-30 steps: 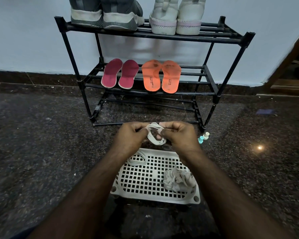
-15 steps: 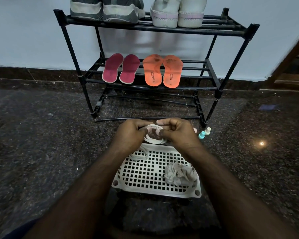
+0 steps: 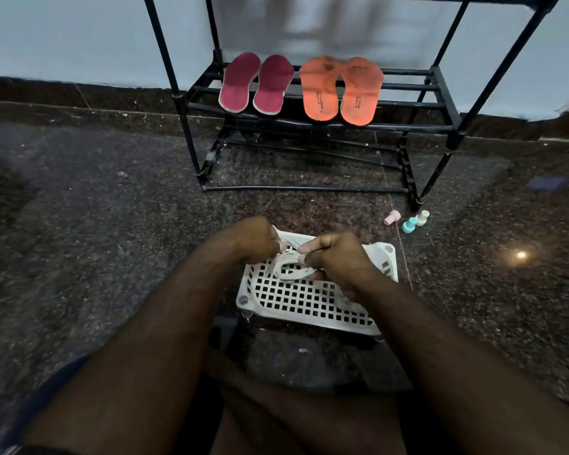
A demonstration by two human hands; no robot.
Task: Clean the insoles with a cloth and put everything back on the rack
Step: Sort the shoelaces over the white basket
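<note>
There, on the middle shelf of the black rack point(image 3: 440, 90), two dark pink insoles point(image 3: 255, 83) lay beside two orange insoles point(image 3: 340, 90), the pairs just apart. In front of the rack, over a white perforated tray point(image 3: 309, 303) on the dark floor point(image 3: 96, 224), the left hand point(image 3: 253, 239) and the right hand point(image 3: 337, 257) both pinched a coiled white lace point(image 3: 291, 269) with curled fingers. Three small caps point(image 3: 408, 221), pink, blue and pale, stood near the rack's right foot.
</note>
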